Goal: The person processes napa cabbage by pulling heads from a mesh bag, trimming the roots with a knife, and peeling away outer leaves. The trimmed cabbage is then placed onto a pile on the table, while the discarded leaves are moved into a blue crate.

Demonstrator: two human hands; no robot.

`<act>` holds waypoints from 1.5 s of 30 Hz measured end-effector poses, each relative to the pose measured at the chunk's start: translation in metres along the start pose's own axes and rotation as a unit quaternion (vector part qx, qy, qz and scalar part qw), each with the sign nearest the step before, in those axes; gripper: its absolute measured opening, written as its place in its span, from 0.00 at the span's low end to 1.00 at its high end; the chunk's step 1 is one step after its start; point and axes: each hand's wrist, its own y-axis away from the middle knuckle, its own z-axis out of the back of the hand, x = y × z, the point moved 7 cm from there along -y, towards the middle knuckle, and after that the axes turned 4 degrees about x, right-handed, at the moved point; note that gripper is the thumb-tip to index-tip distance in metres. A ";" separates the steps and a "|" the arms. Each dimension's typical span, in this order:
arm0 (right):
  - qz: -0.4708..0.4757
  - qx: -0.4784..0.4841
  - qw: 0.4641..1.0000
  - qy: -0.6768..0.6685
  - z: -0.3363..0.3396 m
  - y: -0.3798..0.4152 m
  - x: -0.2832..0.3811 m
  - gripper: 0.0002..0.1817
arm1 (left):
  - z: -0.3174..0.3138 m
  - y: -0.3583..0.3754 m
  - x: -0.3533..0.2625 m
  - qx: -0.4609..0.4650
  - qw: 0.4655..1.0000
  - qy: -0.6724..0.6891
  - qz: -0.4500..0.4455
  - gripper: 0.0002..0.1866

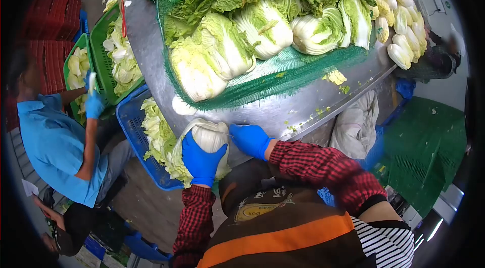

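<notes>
My left hand point(202, 161), in a blue glove, is wrapped round the side of a napa cabbage point(209, 136) at the near edge of the metal table point(151, 61). At the cabbage's right side is my right hand point(251, 140), also gloved in blue, with its fingers closed; what they hold, if anything, is too small to make out. Beyond my hands, several whole cabbages point(262, 28) lie in an open green mesh bag point(262, 91) on the table.
Left of the table stand a blue crate point(134, 131) of leaves and green crates point(103, 56). A co-worker in a blue shirt point(55, 142) is beside them. Trimmed cabbages point(401, 25) are piled at the far right. A white sack point(356, 124) lies right of the table.
</notes>
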 end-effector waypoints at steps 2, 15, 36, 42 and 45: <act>0.012 0.000 1.000 0.014 -0.003 -0.005 -0.002 0.09 | 0.001 -0.001 -0.002 -0.005 1.000 -0.006 -0.004 0.53; -0.067 0.034 0.996 0.055 -0.034 -0.032 -0.021 0.09 | -0.006 -0.001 -0.004 0.028 0.999 -0.012 0.036 0.55; -0.096 0.044 0.928 -0.358 0.015 0.008 0.035 0.39 | -0.006 0.004 0.117 0.042 0.820 0.568 0.056 0.49; 0.014 0.066 0.959 -0.274 0.020 -0.002 0.028 0.37 | 0.041 0.032 0.056 0.044 0.837 0.543 -0.051 0.50; 0.018 0.113 0.967 -0.226 0.019 0.002 0.021 0.31 | 0.032 0.037 0.065 0.075 0.730 0.677 0.051 0.41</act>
